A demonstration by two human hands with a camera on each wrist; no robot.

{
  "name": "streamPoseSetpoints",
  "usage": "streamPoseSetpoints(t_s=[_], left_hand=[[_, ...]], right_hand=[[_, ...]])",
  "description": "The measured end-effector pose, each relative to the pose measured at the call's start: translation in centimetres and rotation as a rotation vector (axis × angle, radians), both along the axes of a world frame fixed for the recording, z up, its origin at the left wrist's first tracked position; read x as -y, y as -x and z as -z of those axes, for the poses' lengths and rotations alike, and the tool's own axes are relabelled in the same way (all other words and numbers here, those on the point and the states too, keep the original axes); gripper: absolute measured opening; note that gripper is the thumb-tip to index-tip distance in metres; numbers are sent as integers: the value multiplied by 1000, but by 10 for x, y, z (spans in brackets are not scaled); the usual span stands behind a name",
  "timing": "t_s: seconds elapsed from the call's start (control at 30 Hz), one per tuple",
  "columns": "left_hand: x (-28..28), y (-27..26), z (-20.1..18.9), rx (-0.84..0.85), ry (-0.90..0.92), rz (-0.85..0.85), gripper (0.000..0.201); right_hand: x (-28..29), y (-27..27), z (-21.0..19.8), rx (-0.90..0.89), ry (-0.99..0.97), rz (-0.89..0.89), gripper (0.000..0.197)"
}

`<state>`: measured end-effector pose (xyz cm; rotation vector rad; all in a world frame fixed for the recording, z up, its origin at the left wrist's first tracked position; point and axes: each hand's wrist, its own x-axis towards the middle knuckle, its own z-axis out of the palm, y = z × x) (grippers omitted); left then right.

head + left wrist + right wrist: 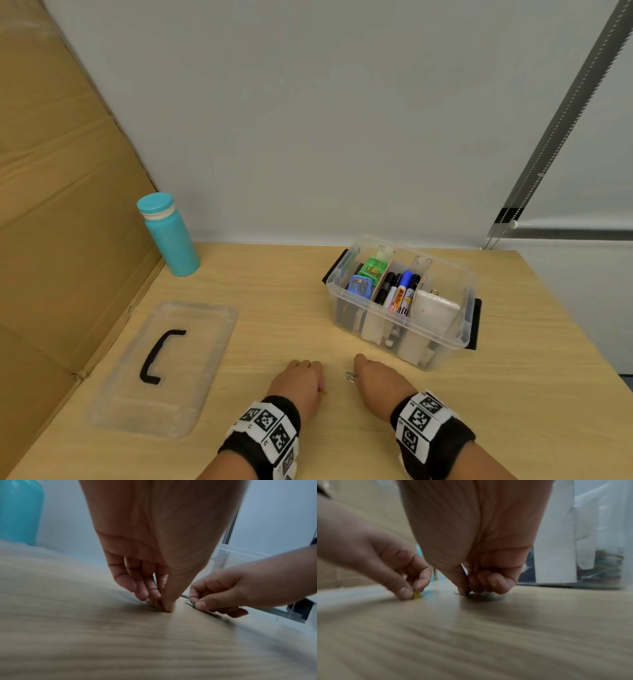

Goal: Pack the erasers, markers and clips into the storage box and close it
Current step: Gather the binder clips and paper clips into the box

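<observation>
Showing both hands lowered to the wooden table point(513, 394), just in front of the open storage box point(445, 337). The left hand point(301, 380) pinches a yellow clip point(155, 603) between thumb and fingertips — the clip lies against the table surface. The right hand point(378, 380) has its grip closed on a silver paper clip point(350, 376), thumb and forefinger pressing it at the table; its other fingers are curled under. The two hands are near one another but apart.

The storage box stands to the right and behind the hands — its left compartment holds green and blue erasers point(363, 277), the middle one upright markers point(399, 291), and the right one a white block point(433, 311). Its clear lid point(205, 342), with a black handle point(159, 356), lies flat on the table well to the left. A teal bottle point(169, 236) stands upright at the far left, beside a cardboard panel point(51, 205).
</observation>
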<state>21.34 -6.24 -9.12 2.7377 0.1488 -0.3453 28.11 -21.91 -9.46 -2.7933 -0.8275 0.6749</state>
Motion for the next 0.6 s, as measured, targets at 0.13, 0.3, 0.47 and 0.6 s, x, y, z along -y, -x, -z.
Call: streamPoseSetpoints(t_s=[0.13, 0.3, 0.47, 0.6], left_hand=[[-14, 6, 0, 33, 154, -9, 20], [-36, 17, -11, 50, 854, -299, 18], [-48, 25, -23, 41, 1401, -587, 16], [-52, 23, -17, 55, 1488, -752, 27]], right_hand=[[16, -12, -1, -280, -386, 178, 11], [36, -4, -12, -997, -1210, 592, 21], [39, 1, -10, -1007, -1322, 647, 28], [37, -1, -9, -815, -1124, 660, 27]])
